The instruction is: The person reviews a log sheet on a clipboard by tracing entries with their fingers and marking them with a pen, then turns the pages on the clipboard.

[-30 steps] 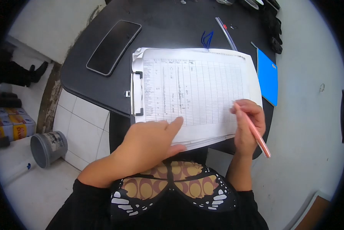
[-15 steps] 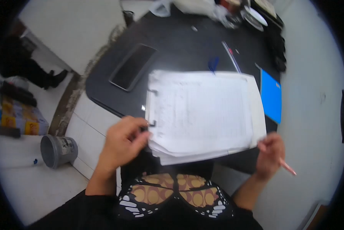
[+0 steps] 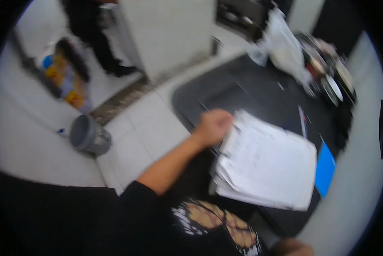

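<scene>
A ring binder [image 3: 268, 164] with a thick stack of written white sheets lies open on the dark desk, its rings along the left side. My left hand [image 3: 216, 127] is at the binder's upper left corner, with curled fingers. Blur hides what, if anything, sits between them. Just beyond that hand lies a dark phone [image 3: 223, 97], faint against the desktop. At the bottom edge my right hand [image 3: 292, 247] is only partly in view and smeared, below the binder; its fingers and any pen in them cannot be made out.
To the binder's right is a blue notebook [image 3: 325, 170], with a ruler-like strip [image 3: 302, 121] behind it. A white plastic bag [image 3: 285, 49] and several items crowd the desk's far end. On the floor at left stands a grey bucket [image 3: 89, 134]; a person's legs [image 3: 99, 42] are beyond.
The view has swung left, so the desk appears farther right. My left hand has moved from the lower ring to the binder's upper corner. My right hand, earlier holding a pink pen, has dropped low.
</scene>
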`<state>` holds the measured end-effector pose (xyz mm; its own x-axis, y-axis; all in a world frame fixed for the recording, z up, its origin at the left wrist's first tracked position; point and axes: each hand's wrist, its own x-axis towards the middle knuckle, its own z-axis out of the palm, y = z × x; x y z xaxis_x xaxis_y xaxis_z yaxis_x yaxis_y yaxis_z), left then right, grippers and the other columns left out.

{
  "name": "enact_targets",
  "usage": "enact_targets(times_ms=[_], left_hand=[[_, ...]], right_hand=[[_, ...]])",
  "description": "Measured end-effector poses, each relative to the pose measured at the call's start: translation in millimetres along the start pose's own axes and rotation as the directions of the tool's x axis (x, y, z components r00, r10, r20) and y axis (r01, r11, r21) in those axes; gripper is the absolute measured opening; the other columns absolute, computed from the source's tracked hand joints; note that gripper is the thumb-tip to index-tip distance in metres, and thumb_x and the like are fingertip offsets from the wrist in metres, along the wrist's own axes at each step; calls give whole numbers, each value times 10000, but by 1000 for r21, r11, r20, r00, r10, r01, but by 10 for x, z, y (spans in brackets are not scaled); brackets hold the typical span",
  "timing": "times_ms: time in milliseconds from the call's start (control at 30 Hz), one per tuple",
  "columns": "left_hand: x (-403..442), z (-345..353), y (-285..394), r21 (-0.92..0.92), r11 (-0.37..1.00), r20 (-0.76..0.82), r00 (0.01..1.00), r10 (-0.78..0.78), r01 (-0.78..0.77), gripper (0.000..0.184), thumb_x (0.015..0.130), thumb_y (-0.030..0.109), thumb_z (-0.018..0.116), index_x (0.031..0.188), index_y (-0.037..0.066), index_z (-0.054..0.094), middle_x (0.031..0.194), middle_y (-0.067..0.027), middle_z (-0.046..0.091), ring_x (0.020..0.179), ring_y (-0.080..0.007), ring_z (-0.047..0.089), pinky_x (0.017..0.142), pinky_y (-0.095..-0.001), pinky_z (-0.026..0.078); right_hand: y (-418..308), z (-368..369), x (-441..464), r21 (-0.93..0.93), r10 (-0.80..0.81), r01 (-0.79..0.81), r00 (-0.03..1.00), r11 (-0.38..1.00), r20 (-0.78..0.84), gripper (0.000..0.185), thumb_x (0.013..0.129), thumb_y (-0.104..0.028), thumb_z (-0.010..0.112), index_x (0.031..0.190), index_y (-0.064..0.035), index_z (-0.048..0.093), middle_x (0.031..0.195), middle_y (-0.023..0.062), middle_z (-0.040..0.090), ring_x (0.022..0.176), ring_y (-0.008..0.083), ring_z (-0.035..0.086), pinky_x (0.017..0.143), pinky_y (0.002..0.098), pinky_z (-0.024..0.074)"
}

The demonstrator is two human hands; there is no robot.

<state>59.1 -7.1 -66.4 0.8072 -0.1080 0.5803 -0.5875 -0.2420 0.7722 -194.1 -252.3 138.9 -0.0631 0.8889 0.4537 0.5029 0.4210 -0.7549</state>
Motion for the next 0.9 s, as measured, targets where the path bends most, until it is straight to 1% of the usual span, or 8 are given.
enact_targets(times_ms=[33, 67, 233, 300, 400, 500, 600, 900], left_hand=[[-31, 24, -14, -8, 999, -9, 999, -32, 31, 68, 852, 82, 699, 883, 22, 708, 807, -77, 687, 697, -119, 616, 628, -280, 500], [5, -44, 82, -28, 985, 104, 980, -167, 171, 113, 860, 91, 684, 923, -1, 697, 865, -125, 705, 748, -182, 674, 678, -305, 532], [6, 6, -3, -134, 981, 121, 985, -124, 140, 88, 862, 63, 688, 925, 2, 685, 780, -12, 640, 669, -48, 555, 600, -204, 442], [7, 21, 31, -88, 989, 127, 986, -109, 121, 86, 853, 52, 687, 924, 5, 684, 774, -14, 629, 658, -48, 543, 584, -207, 431], [8, 21, 39, -44, 995, 161, 984, -82, 90, 95, 841, 42, 688, 929, 8, 684, 776, -19, 617, 639, -53, 529, 566, -213, 420], [13, 20, 68, 0, 1000, 176, 984, -31, 32, 121, 823, 40, 697, 939, 11, 686, 764, -25, 597, 621, -68, 525, 557, -214, 414], [40, -37, 175, 128, 991, 257, 963, -77, 45, 190, 782, 83, 732, 961, 33, 695, 765, -34, 576, 601, -99, 531, 549, -226, 423], [76, -54, 216, 186, 959, 370, 919, 134, -215, 260, 693, 170, 778, 938, 93, 736, 866, -61, 548, 719, -183, 570, 636, -277, 484]], right_hand=[[98, -117, 78, 69, -96, 96, 995, 993, -13, 348, 977, -406, 402, 783, -148, 531, 744, 1, 478, 680, 187, 492, 654, 385, 374], [89, 35, 62, 67, -87, 95, 989, 993, -116, 337, 953, -425, 433, 786, -147, 526, 746, 5, 483, 696, 185, 503, 668, 389, 378], [97, 214, -319, 116, -99, 122, 978, 986, -186, 326, 1001, -253, 418, 837, -54, 618, 890, 106, 593, 831, 269, 597, 750, 363, 482], [72, 317, -404, 234, -16, 72, 973, 970, -231, 368, 974, -153, 393, 639, -53, 508, 743, 138, 511, 785, 347, 582, 727, 410, 499], [22, 261, -469, 224, 177, -159, 982, 962, -61, 329, 950, -106, 422, 644, -12, 498, 758, 172, 510, 837, 396, 587, 829, 468, 507], [116, 316, -427, 97, -11, 39, 960, 994, -279, 309, 946, -87, 420, 658, -13, 506, 776, 168, 516, 842, 397, 578, 885, 493, 489], [167, 341, -453, 158, -161, 201, 959, 967, -234, 315, 949, -102, 420, 662, -6, 509, 776, 167, 511, 826, 390, 570, 869, 490, 485], [245, 190, -478, 213, 57, -46, 998, 976, -42, 317, 955, -129, 494, 662, -14, 532, 806, 169, 565, 858, 362, 601, 793, 408, 493]])
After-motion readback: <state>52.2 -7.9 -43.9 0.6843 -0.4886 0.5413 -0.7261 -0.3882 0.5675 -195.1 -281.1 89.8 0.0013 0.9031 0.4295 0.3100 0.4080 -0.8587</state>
